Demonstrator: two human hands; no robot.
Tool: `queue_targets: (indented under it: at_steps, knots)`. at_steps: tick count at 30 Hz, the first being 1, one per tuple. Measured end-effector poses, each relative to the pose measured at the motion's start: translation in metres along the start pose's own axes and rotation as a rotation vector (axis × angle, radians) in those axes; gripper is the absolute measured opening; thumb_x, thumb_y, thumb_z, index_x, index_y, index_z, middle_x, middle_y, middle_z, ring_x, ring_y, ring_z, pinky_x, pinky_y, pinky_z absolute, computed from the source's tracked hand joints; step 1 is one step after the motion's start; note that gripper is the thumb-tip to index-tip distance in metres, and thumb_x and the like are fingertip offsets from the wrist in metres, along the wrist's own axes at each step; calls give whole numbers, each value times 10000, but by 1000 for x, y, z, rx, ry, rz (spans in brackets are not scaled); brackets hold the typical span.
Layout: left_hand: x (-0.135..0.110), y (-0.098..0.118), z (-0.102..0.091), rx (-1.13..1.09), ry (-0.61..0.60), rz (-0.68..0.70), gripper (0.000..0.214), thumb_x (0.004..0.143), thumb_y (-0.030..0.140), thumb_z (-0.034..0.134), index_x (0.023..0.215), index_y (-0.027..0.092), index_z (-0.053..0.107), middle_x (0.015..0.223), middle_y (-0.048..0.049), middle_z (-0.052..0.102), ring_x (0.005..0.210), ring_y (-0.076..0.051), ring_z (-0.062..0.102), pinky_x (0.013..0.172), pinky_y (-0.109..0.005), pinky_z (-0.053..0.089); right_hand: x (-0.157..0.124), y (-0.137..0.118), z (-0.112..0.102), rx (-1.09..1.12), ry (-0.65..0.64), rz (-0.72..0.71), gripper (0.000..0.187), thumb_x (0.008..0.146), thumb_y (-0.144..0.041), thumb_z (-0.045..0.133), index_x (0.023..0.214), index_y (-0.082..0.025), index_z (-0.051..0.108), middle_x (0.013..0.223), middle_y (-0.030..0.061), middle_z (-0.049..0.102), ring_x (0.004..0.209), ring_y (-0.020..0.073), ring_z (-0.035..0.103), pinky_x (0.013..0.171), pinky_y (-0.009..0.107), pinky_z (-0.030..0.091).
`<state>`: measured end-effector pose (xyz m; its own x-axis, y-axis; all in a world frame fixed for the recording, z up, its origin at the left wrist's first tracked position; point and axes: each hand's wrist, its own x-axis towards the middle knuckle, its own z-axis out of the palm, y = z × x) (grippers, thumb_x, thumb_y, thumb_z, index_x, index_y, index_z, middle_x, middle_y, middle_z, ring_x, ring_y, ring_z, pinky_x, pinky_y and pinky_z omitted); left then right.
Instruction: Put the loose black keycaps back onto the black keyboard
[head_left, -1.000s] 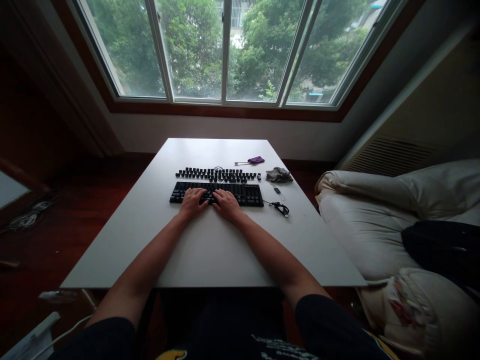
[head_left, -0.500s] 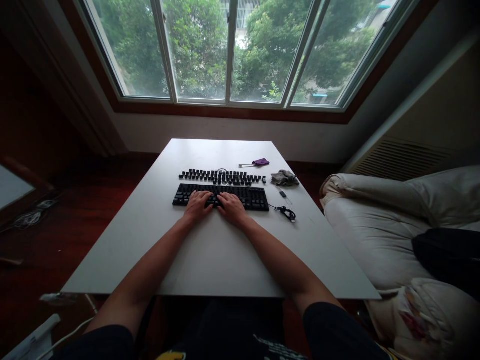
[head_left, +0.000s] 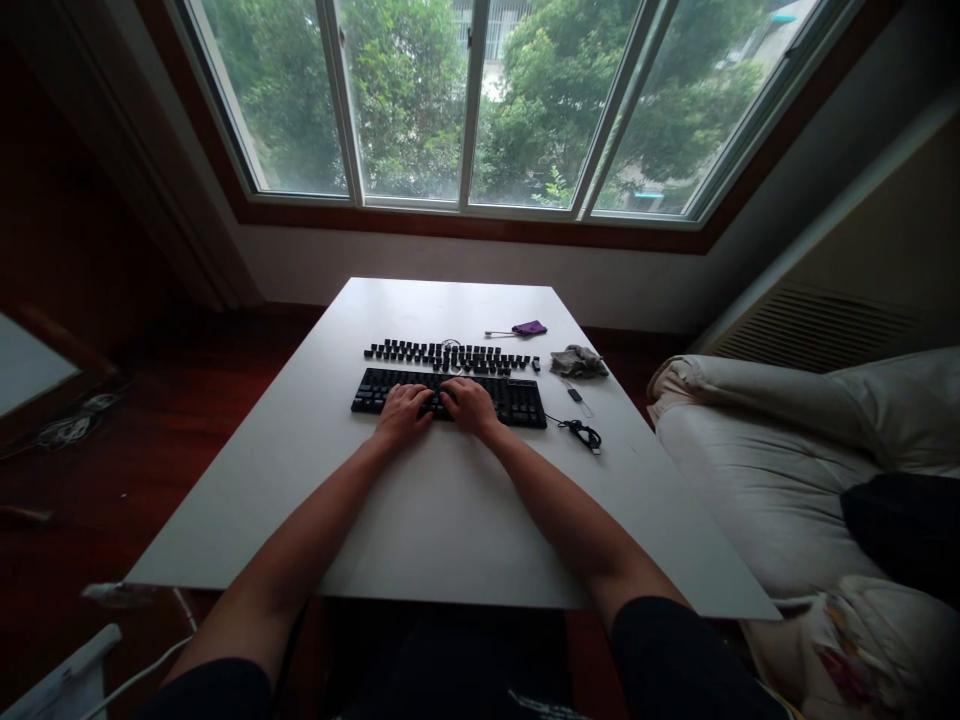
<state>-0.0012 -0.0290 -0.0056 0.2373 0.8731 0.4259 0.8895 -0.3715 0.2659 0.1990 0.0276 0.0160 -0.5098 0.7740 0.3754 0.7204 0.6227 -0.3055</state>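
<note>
A black keyboard [head_left: 517, 400] lies on the white table [head_left: 450, 500]. My left hand [head_left: 403, 413] rests on its middle keys with the fingers spread flat. Beside it, my right hand [head_left: 471, 404] lies on the keys too, fingers stretched forward, almost touching the left. Just behind the keyboard stands a row of loose black keycaps [head_left: 420, 352]. Neither hand holds anything.
A purple tool [head_left: 528, 328], a crumpled grey cloth [head_left: 578, 361], a small key puller [head_left: 576, 396] and a coiled black cable [head_left: 583, 433] lie right of the keyboard. A white sofa [head_left: 750, 470] stands at the right. Windows are behind the table.
Both hands stay on the keyboard with only small finger shifts. The camera has turned slightly left, so the whole scene sits a little further right.
</note>
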Motion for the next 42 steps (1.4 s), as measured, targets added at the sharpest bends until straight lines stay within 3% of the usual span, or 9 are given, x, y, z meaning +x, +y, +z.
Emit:
queue_targets:
  at_steps: [8,14,24,33,42]
  knots:
    - [4,-5,-5,-42,-1,42,422,904,337,619,1318,254,627,1347,-92,627,1263,-307,531,1170,-529,321,62,12,-8,-168,-104,76,270,1021,-294,483,1155,-211,702,1164,99,701,1096,220,627,912,298,475]
    - [6,-12,-5,-50,-3,73,422,900,328,631,1313,245,628,1339,-89,633,1236,-302,543,1151,-520,345,91,16,1,-289,-246,7,268,984,-290,547,1196,-202,685,1195,130,691,1150,254,621,913,328,498]
    - [6,-17,-5,-53,-1,70,418,904,312,627,1317,254,624,1336,-82,636,1238,-287,547,1155,-516,345,127,27,10,-292,-347,-111,293,913,-318,673,1188,-225,709,1194,123,704,1165,274,617,911,332,499]
    - [10,-18,-4,-70,11,77,399,888,314,647,1283,261,655,1311,-78,649,1207,-293,561,1140,-521,364,130,34,16,-282,-350,-161,257,930,-272,641,1165,-201,717,1190,128,702,1170,269,597,907,327,494]
    - [8,-16,-3,-76,27,62,414,871,322,668,1279,256,654,1313,-73,646,1213,-289,558,1126,-499,381,99,40,5,-91,-188,-138,253,973,-267,594,1182,-180,707,1129,99,711,1080,208,626,930,281,450]
